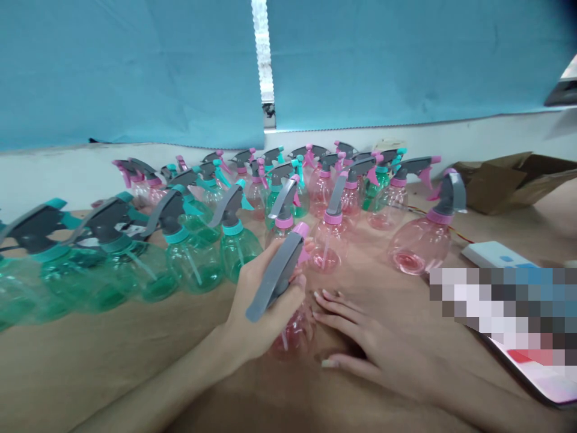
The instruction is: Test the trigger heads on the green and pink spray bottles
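My left hand is wrapped round the neck of a pink spray bottle with a grey and pink trigger head, which stands upright near the middle. Just right of that bottle, my right hand has its fingers spread low over the table, holding nothing. Behind them stands another pink bottle. A green bottle with a grey and turquoise head is just beyond my left hand.
Several green bottles line the left side, and more pink and green ones crowd the back. Further right are a pink bottle, a white box, a phone-like device and cardboard. Blue cloth hangs behind.
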`<state>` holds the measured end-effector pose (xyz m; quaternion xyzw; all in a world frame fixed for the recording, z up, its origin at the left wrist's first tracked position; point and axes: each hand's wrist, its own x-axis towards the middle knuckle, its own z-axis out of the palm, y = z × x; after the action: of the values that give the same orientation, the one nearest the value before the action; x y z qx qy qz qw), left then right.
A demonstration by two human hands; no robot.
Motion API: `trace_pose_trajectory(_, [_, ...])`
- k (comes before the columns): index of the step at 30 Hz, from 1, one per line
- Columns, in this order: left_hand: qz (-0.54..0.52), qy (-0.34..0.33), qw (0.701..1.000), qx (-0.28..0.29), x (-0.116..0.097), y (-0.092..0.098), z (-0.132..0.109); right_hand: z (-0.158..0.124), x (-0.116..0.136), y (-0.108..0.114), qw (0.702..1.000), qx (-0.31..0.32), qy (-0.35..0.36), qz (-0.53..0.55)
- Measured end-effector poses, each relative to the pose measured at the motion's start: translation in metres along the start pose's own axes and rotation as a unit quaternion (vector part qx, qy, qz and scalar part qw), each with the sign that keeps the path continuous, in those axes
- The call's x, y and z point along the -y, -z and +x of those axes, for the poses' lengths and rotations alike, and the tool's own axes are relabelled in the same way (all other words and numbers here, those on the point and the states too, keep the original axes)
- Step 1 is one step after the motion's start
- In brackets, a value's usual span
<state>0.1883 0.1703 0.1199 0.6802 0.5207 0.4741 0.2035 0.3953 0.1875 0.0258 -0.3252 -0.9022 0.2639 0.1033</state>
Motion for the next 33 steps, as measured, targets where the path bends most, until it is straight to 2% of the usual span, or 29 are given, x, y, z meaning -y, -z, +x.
trace_pose_trajectory(3, [-0.013, -0.025, 0.999, 0.033, 0.0006, -0.0003, 0.0008, 0.0007, 0.0004, -0.0001, 1.0, 0.002, -0.002, -0.003])
trace_pose_trajectory(12, [-0.036, -0.022, 0.998, 0.049, 0.0027, -0.0009, 0.0013, 0.0005, 0.0017, 0.0014, 1.0, 0.006, -0.005, -0.006])
trace_pose_trajectory(33, [-0.043, -0.033, 0.997, 0.051, 0.0055, -0.0013, 0.0013, 0.0008, 0.0, 0.0001, 1.0, -0.004, 0.001, 0.002])
